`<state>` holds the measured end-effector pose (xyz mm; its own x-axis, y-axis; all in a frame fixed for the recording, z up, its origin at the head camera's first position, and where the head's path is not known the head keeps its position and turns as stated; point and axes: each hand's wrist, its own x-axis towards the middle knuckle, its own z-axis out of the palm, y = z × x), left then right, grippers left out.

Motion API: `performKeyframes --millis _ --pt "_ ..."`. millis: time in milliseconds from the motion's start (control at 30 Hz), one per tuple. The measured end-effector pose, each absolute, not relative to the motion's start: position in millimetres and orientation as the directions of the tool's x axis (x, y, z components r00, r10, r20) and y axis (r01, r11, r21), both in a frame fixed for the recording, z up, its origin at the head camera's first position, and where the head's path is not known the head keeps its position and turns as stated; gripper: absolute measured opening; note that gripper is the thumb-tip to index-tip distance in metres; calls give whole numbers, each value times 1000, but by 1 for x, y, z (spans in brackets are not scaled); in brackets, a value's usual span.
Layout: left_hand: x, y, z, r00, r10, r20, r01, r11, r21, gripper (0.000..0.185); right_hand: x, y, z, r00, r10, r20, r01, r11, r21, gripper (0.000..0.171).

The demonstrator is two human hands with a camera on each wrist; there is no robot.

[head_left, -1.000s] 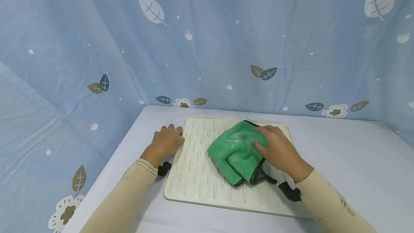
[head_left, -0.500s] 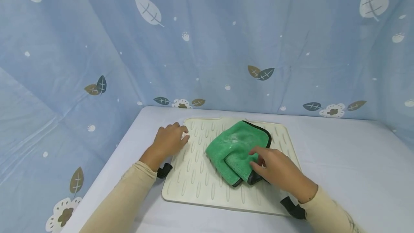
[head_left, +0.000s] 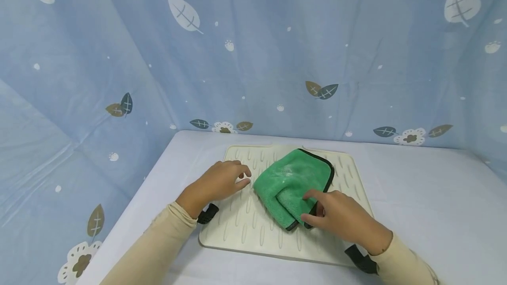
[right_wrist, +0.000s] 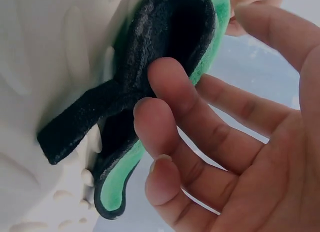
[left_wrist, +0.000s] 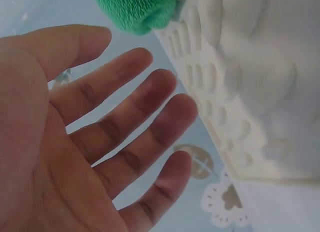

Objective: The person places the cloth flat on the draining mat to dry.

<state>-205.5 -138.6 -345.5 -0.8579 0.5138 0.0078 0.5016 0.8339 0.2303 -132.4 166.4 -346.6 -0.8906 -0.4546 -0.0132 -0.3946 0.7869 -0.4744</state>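
Observation:
A green towel [head_left: 291, 179] with black trim lies folded and rumpled on a cream ridged mat [head_left: 253, 241]. My left hand [head_left: 219, 181] hovers above the mat, just left of the towel, its fingers spread and holding nothing. In the left wrist view, the towel [left_wrist: 137, 10] appears beyond the thumb. By the towel's near right corner is my right hand [head_left: 342, 217], thumb and index finger apart over the edge. The right wrist view has its bent fingertips in front of the black trim [right_wrist: 165, 32]; whether they touch it I cannot tell. A black strap [right_wrist: 75, 117] sticks out there.
White cloth [head_left: 428, 197] covers the table around the mat. A blue curtain [head_left: 253, 56] with leaf and flower prints hangs behind and along the left side. Black straps [head_left: 360, 258] sit at both wrists.
My right hand has drawn back from the towel's right side to its near right corner. The left hand has moved right from the mat's left edge toward the towel. The towel stays put.

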Motion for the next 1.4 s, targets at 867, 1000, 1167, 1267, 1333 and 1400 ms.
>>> performKeyframes --millis 867,1000,1167,1267,1333,1400 --pt "-196 -125 -351 -805 593 -32 564 781 268 16 -131 157 -351 -839 -543 1 -482 744 -463 48" --pt "-195 -124 -351 -805 592 -47 562 785 262 19 -130 157 -352 -831 -555 33 -514 745 -425 40" --pt "-195 -123 -353 -802 593 -77 555 786 274 25 -129 158 -352 -827 -556 83 -542 752 -376 36" --pt "-195 -123 -354 -794 603 -72 565 777 279 23 -129 158 -351 -824 -558 97 -551 749 -369 35" --pt "-196 -123 -355 -788 613 -61 577 768 278 21 -129 158 -351 -823 -560 99 -552 746 -372 35" --pt "-196 -122 -356 -784 619 -44 586 761 278 19 -129 158 -350 -822 -562 96 -552 743 -378 34"
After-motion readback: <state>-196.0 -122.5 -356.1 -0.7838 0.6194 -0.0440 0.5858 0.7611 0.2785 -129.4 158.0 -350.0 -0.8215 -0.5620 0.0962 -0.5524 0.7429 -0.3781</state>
